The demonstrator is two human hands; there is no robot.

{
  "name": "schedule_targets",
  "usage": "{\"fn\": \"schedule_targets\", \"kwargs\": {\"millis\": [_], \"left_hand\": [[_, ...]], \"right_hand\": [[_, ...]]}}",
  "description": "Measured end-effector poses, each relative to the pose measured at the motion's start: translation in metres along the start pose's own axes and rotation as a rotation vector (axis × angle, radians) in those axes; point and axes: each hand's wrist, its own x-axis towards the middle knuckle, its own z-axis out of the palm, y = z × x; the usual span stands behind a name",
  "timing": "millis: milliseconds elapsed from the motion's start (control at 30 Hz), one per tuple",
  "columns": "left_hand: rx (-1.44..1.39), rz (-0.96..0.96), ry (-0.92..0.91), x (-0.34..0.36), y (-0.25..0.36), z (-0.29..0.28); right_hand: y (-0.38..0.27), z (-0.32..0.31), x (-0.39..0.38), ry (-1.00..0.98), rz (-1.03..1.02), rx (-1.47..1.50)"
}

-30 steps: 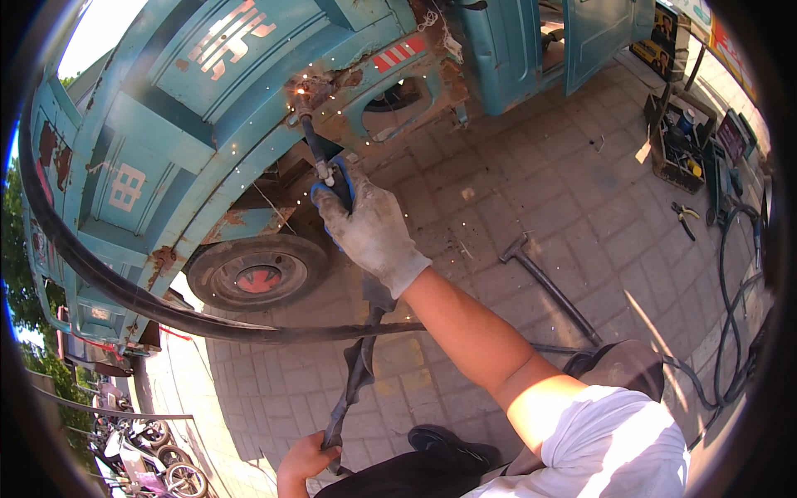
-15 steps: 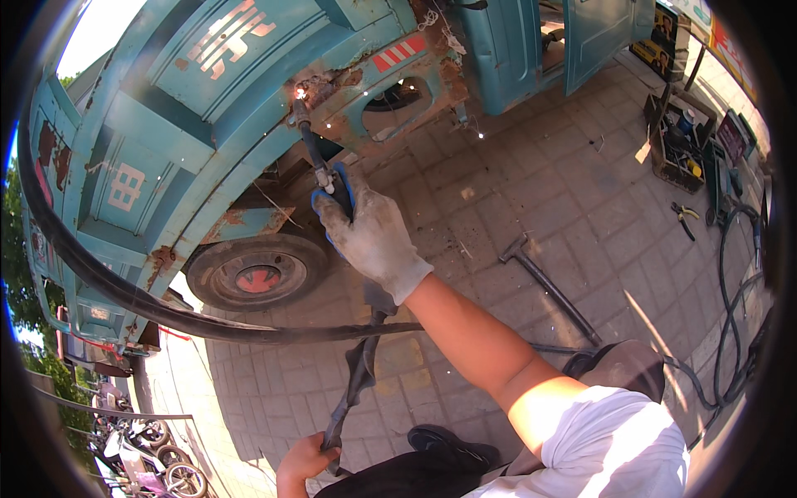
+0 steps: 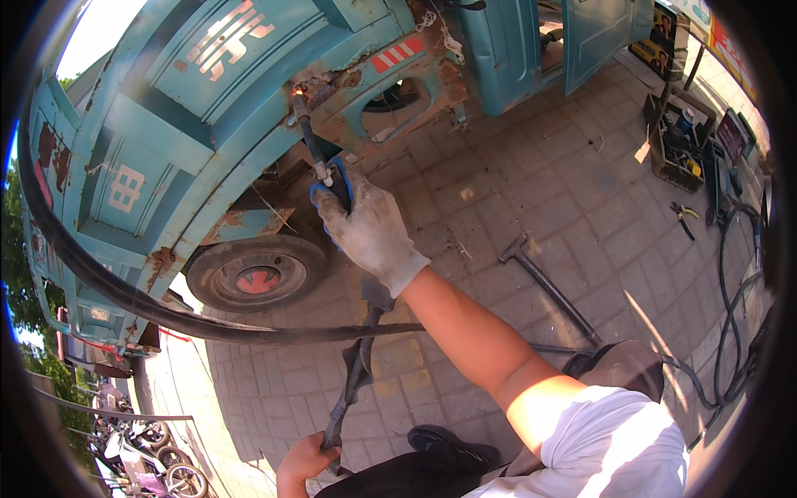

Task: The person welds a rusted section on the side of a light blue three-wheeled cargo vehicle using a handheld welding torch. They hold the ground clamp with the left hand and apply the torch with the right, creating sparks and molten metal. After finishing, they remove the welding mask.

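My right hand (image 3: 369, 224), in a pale work glove with blue edging, is closed around the handle of a welding torch (image 3: 312, 145). The torch's tip touches or nearly touches a rusted patch (image 3: 320, 90) on the teal truck body (image 3: 191, 108), where a small orange glow shows. From below the glove, a dark, ragged-wrapped cable (image 3: 359, 369) hangs down. Bare and low in the view, my left hand (image 3: 305, 458) is closed on that cable.
A thick black curved band (image 3: 166, 309) sweeps across the left. Beneath the truck is a wheel (image 3: 257, 278). On the brick paving lie a hammer (image 3: 552, 286) and pliers (image 3: 685, 220). To the right stand a toolbox (image 3: 677, 149) and dark cables (image 3: 726, 332).
The bright flash and flying sparks at the torch tip have faded to a small orange glow. My gloved right hand has shifted very slightly; my left hand stays in place.
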Motion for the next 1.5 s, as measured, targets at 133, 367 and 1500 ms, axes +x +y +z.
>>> {"fn": "schedule_targets", "kwargs": {"millis": [133,367,1500], "left_hand": [[-0.013,-0.008,-0.01,-0.002,0.003,-0.002],[0.002,-0.003,-0.006,0.001,-0.003,0.0],[-0.015,-0.008,-0.023,0.005,-0.002,-0.001]], "right_hand": [[-0.006,-0.002,-0.001,-0.008,0.031,0.027],[0.001,0.003,0.001,-0.015,0.042,0.073],[0.004,-0.002,0.002,-0.026,0.035,0.103]]}}
